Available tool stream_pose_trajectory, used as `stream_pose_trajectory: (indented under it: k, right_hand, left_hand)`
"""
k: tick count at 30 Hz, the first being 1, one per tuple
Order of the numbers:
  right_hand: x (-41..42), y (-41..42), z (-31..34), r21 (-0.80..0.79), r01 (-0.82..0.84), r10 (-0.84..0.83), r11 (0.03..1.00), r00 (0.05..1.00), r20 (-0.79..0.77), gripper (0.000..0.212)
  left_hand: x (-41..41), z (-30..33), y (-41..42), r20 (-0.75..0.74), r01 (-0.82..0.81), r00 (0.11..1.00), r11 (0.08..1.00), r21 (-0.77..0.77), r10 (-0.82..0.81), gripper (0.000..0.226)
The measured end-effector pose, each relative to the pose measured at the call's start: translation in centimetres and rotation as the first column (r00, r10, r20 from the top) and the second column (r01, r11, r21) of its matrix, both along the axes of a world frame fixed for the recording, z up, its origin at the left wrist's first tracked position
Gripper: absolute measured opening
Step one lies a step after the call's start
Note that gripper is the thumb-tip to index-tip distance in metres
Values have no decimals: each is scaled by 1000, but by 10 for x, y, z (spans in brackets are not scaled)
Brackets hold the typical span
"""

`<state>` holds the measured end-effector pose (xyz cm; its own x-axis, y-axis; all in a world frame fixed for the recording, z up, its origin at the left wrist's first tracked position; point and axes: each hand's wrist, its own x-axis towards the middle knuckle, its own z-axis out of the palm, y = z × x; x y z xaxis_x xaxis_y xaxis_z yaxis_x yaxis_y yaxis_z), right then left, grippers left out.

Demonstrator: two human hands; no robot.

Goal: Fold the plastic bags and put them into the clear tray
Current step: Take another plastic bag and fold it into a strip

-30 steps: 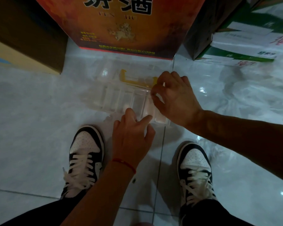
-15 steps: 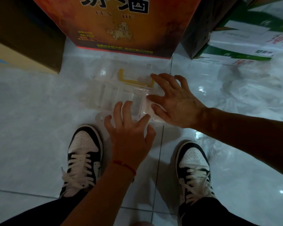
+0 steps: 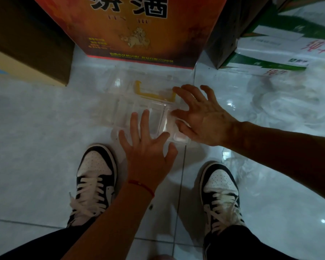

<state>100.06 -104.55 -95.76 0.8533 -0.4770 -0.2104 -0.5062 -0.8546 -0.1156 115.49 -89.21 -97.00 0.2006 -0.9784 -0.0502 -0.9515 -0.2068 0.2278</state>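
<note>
Both hands, left (image 3: 148,147) and right (image 3: 201,119), spread open over the clear compartmented plastic tray (image 3: 131,109); press each folded bag flat within one compartment

- A glossy pale tiled floor (image 3: 36,147) carries everything.
- A tall orange-red cardboard box with black characters (image 3: 139,34) stands at the far side.
- A brown cardboard box (image 3: 30,44) sits far left.
- A green-and-white carton (image 3: 270,53) sits far right.
- Two black-and-white laced sneakers (image 3: 96,181) stand near.
</note>
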Motion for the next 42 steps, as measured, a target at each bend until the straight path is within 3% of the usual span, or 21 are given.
stream_pose_trajectory:
  k: [4, 7, 13, 18, 22, 24, 28, 31, 34, 37, 39, 42]
  right_hand:
    - [-20, -3, 15, -3, 28, -27, 1000, 992, 122, 43]
    - [-52, 1, 35, 28, 239, -240, 971, 951, 196, 33]
    - [-142, 88, 46, 136, 616, -627, 776, 777, 55, 27]
    - [-147, 139, 35, 108, 660, -668, 744, 740, 81, 28]
    - [-144, 136, 12, 76, 752, -753, 654, 657, -20, 49]
    - [-148, 135, -5, 176, 790, -796, 587, 603, -54, 59]
    - [-159, 134, 1, 343, 828, -889, 443, 455, 49, 55]
    - [-162, 122, 51, 420, 792, -896, 442, 370, 246, 40]
    - [-158, 98, 125, 450, 707, -811, 546, 312, 495, 24]
    - [-150, 73, 216, 541, 588, -763, 602, 222, 607, 8]
    - [-148, 63, 278, 564, 523, -733, 639, 192, 653, 10]
    - [-154, 61, 355, 497, 541, -682, 678, 211, 700, 14]
  left_hand:
    - [-1, 10, 2, -60, -26, 998, 998, -53, 23, 23]
    - [0, 23, 1, -105, -57, 993, 997, -55, 50, 32]
    - [11, 28, -6, -146, 2, 989, 1000, 22, 1, 40]
    - [17, 31, 3, -77, 58, 996, 998, 39, -55, 47]
    - [4, 48, 13, -51, 112, 993, 992, 57, -109, 54]
    - [-4, 61, 17, -55, 139, 990, 986, 97, -134, 60]
    - [-20, 97, 12, -77, 181, 982, 979, 94, -174, 62]
    - [-37, 135, -6, -209, 200, 961, 978, 66, -183, 59]
    - [-70, 192, -33, -511, 229, 847, 968, 99, -148, 56]
    - [-104, 265, -58, -857, 264, 514, 945, 194, 32, 80]
    - [-118, 308, -71, -925, 300, 381, 945, 130, 7, 89]
    - [-120, 363, -80, -918, 283, 359, 957, -62, -166, 74]
